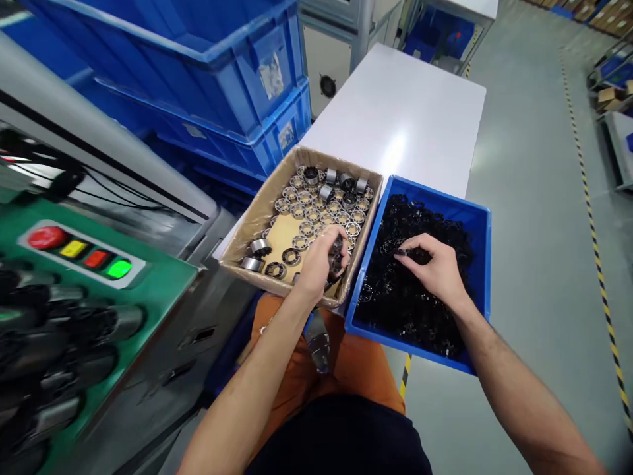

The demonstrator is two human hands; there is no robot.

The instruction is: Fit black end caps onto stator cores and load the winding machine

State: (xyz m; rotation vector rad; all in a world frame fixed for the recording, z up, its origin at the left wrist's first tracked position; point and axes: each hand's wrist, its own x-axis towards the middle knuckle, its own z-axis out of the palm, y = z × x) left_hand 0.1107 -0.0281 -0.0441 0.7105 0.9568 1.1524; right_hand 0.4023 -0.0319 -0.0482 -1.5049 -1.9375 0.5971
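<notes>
The left hand [319, 262] is curled above the near right part of a plastic-lined cardboard box [250, 227], fingers clamped around a clutch of black ring pieces [336, 256]; they are bunched closely, so their number cannot be told. The right hand [438, 267] is nearly closed — thumb and forefinger pinched together on a small dark piece [403, 252], held over the blue bin [420, 346].

The piece in the right hand looks black and thin, mostly hidden by the fingers, so its full outline cannot be made out. Under it, the bin holds a loose, tangled heap of black cages [410, 316], glossy in spots.

In the box, silvery bearing rings [312, 215] lie flat in close rows on a tan cardboard sheet [281, 231], part of which shows bare at the left. A few metal cylinders [326, 192] rest among them toward the far side, and two more lie in the near left corner. Box and bin sit side by side — the bin to the right — by the white surface [420, 99].
</notes>
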